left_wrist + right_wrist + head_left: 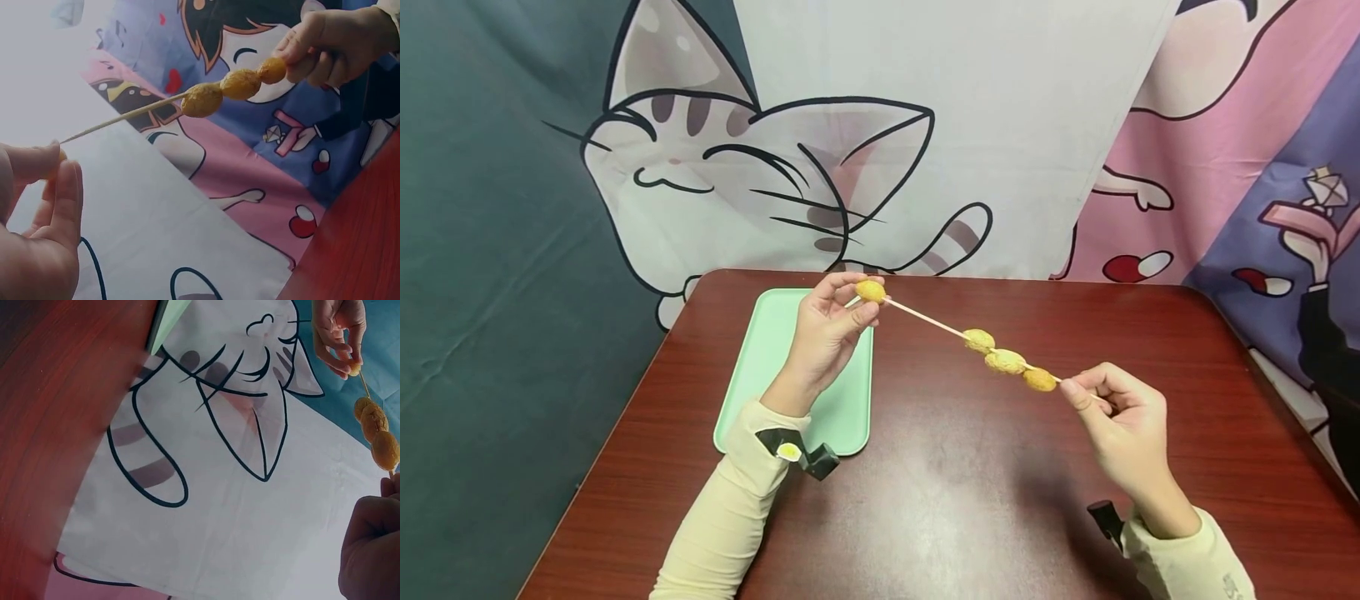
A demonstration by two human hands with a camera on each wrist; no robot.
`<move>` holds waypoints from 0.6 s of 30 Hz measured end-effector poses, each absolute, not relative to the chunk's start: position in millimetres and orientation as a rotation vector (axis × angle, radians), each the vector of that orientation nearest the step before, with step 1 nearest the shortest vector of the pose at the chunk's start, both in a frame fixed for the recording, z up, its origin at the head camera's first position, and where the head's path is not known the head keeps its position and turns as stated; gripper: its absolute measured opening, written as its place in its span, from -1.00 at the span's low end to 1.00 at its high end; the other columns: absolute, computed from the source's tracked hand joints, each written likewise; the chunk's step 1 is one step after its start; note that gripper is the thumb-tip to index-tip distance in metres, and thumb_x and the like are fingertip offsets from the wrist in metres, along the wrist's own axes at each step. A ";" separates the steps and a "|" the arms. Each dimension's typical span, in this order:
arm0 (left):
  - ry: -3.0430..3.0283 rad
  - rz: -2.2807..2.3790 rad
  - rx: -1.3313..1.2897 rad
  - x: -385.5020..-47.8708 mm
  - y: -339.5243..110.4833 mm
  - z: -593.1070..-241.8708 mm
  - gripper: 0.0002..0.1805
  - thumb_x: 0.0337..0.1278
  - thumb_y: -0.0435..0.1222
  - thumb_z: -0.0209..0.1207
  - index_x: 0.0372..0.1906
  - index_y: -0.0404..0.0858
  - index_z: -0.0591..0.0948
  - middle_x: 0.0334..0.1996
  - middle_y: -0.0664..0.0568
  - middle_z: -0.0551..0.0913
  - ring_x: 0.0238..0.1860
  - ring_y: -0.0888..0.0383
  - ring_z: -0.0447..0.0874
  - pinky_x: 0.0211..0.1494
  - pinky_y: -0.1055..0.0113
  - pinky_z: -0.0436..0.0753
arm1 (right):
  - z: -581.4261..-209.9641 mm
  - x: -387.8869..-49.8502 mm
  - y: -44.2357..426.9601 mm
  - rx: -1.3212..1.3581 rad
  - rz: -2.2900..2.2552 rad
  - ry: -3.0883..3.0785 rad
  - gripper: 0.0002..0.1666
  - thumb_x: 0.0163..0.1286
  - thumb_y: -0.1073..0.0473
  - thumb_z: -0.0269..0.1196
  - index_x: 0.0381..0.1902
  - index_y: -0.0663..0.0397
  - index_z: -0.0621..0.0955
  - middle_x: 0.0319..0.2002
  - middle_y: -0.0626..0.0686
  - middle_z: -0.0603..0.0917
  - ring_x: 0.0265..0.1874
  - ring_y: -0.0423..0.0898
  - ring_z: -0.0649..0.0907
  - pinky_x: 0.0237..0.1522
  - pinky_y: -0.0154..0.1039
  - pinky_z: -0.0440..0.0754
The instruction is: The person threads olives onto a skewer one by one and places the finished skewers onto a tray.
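Observation:
My right hand (1123, 425) pinches the lower end of a thin wooden skewer (925, 317) between thumb and fingers. Three yellow-brown, rough-skinned oval balls (1004, 361) are threaded on it close to that hand. At the skewer's far end my left hand (831, 329) holds one more yellow ball (871, 290) between thumb and fingertips, touching the tip. A bare length of stick lies between this ball and the others. The left wrist view shows the threaded balls (240, 84) in a row; there the left fingers mostly hide the single ball.
A pale green tray (741, 400) lies on the reddish-brown table (955, 467), under and behind the left hand. Cloth with cartoon cats and figures (1037, 100) hangs behind the table. Dark wrist cameras (820, 461) sit on both cream sleeves.

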State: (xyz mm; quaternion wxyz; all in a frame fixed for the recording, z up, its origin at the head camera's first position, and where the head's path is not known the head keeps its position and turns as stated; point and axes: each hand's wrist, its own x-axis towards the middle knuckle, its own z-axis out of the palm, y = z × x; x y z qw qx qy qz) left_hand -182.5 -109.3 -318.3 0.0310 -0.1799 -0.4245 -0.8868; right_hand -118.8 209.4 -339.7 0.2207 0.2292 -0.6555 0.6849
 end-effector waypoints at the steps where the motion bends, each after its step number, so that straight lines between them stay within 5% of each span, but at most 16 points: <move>1: -1.300 -2.748 -0.555 -182.2 -109.7 -318.8 -0.66 0.03 -0.53 0.37 -0.11 -0.14 0.67 -0.09 -0.06 0.69 -0.19 0.09 0.74 -0.27 0.49 0.70 | -340.0 -119.0 209.3 0.632 1.886 -1.810 -0.75 0.10 0.76 0.14 -0.49 0.42 0.59 -0.73 -0.10 0.36 -0.75 -0.23 0.19 -0.82 -0.31 -0.11; 4: -1.277 -2.792 -0.540 -180.8 -110.3 -319.5 -0.68 0.09 -0.52 0.34 -0.08 -0.14 0.68 -0.11 -0.06 0.69 -0.19 0.09 0.74 -0.22 0.50 0.69 | -340.1 -119.2 208.9 0.627 1.866 -1.815 -0.76 0.11 0.76 0.15 -0.50 0.43 0.59 -0.73 -0.10 0.35 -0.74 -0.24 0.19 -0.81 -0.32 -0.10; 11: -1.271 -2.791 -0.497 -178.1 -110.0 -318.0 -0.57 -0.17 -0.24 0.52 -0.08 -0.14 0.70 -0.10 -0.07 0.70 -0.18 0.09 0.75 -0.18 0.54 0.69 | -337.5 -117.7 208.4 0.627 1.839 -1.816 -0.75 0.09 0.76 0.15 -0.49 0.42 0.60 -0.72 -0.10 0.40 -0.74 -0.26 0.20 -0.81 -0.33 -0.09; 14: -1.260 -2.790 -0.530 -177.1 -110.2 -316.8 -0.58 -0.13 -0.28 0.50 -0.06 -0.15 0.70 -0.08 -0.07 0.70 -0.15 0.07 0.75 -0.18 0.53 0.70 | -336.7 -116.7 208.7 0.639 1.824 -1.808 -0.76 0.08 0.76 0.16 -0.48 0.43 0.60 -0.72 -0.10 0.40 -0.76 -0.25 0.19 -0.83 -0.34 -0.09; 18: -1.241 -2.797 -0.581 -175.2 -110.4 -314.4 -0.70 0.15 -0.51 0.30 -0.03 -0.20 0.67 -0.06 -0.10 0.71 -0.11 0.04 0.75 -0.19 0.51 0.71 | -335.6 -115.5 209.5 0.635 1.767 -1.839 -0.77 0.08 0.76 0.17 -0.49 0.44 0.60 -0.72 -0.11 0.40 -0.76 -0.26 0.19 -0.85 -0.35 -0.09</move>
